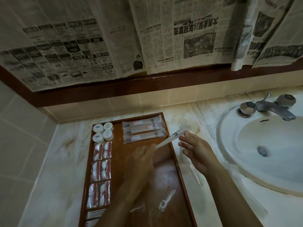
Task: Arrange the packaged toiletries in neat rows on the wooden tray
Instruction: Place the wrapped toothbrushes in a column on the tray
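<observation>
The wooden tray (177,163) lies on the marble counter. Three long toothbrush packets (142,130) sit in a row at its far right corner, and several round white tubs (103,132) at its far left. Red-striped sachets (101,169) line the tray's left side. My left hand (141,158), blurred, is over the tray's middle and pinches the near end of another long packet (172,138), which slants up over the tray's right rim. My right hand (196,152) hovers beside it with fingers spread, its fingertips at the packet's far end. A clear packet with a white tool (165,200) lies on the near part of the tray.
One thin clear packet (196,175) rests on the counter (54,161) between tray and sink. The white sink (232,128) with a metal faucet (270,108) fills the right side. Newspaper (98,46) hangs on the wall above a brown ledge.
</observation>
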